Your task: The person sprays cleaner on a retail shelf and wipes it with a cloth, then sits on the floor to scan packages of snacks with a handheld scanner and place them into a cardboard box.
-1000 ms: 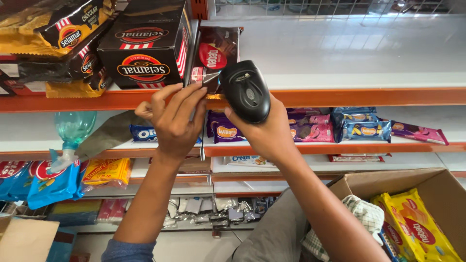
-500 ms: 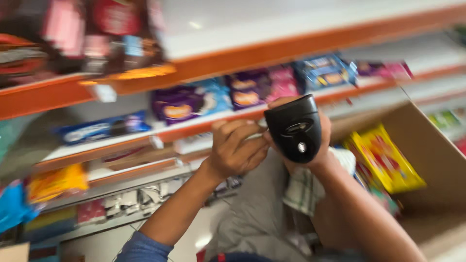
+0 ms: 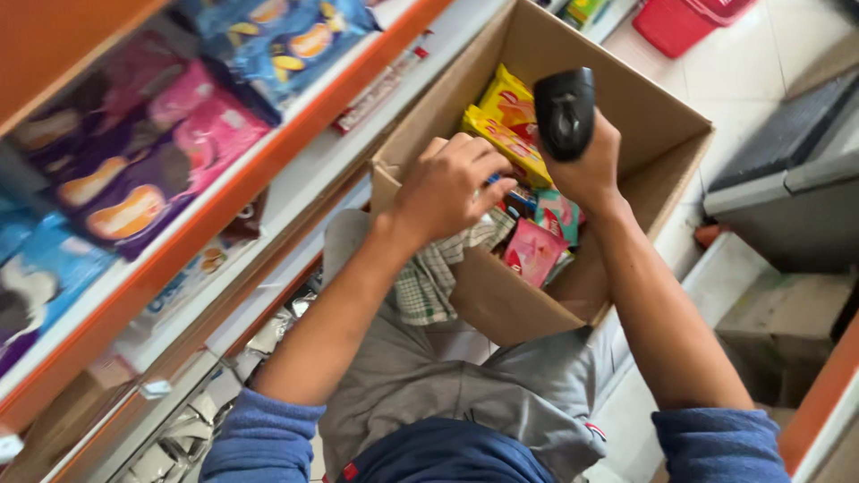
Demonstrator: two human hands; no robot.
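While bent over an open cardboard box (image 3: 658,134) beside orange-edged shop shelving (image 3: 295,134), seen from the head camera: right hand (image 3: 591,161) wrapped tight around the grip of a black handheld barcode scanner (image 3: 564,112), fingers fully closed, scanner head raised above the knuckles and tipped toward the box, apparently to keep its window facing the goods. Left hand (image 3: 447,183) reaching into the box mouth with fingers (image 3: 488,170) curled and bunched, tips at or just over a yellow snack packet (image 3: 506,139); whether anything is actually pinched between them cannot be told from this angle. Just beyond the left fingertips, more yellow packets stood on edge against the far wall; below and beside the right wrist, a pink wrapper (image 3: 532,250) and a teal packet (image 3: 559,210) lying loose, packed close so labels stay reachable. Under the left wrist, a checked cloth (image 3: 434,277) draped over the box's near corner. Box itself propped against grey trousers, tilted toward the wearer. Left of the left forearm, purple, pink and blue biscuit packs (image 3: 134,197) lined face-out on the shelf. Far right, a red basket (image 3: 680,22) on pale floor tiles.
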